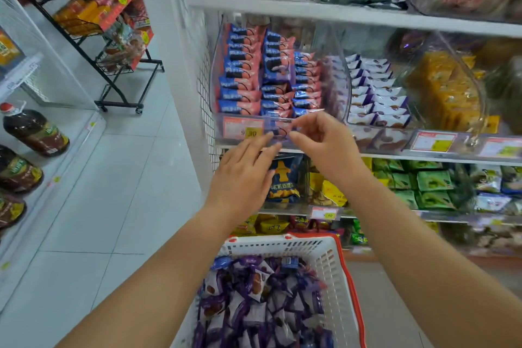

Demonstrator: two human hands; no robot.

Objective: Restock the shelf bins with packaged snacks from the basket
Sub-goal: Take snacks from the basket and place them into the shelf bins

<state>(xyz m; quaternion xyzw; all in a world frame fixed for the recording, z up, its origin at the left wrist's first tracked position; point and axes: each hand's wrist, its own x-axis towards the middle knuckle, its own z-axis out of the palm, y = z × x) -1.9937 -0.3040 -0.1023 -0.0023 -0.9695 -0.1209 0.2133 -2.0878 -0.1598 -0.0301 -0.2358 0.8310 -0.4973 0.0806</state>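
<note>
Both hands, left hand [240, 175] flat and right hand [319, 135] seemingly pinching 1 pink packet [282, 128], risk fumbling it short of the clear bin [336, 76].

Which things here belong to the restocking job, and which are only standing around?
Belong to the job:
- white basket of purple-wrapped snacks
- clear bin of pink-and-blue snack packets
- pink packet between both hands
- left hand, right hand

Just standing around:
- oil bottles
- black wire rack
- green snack bags
</note>
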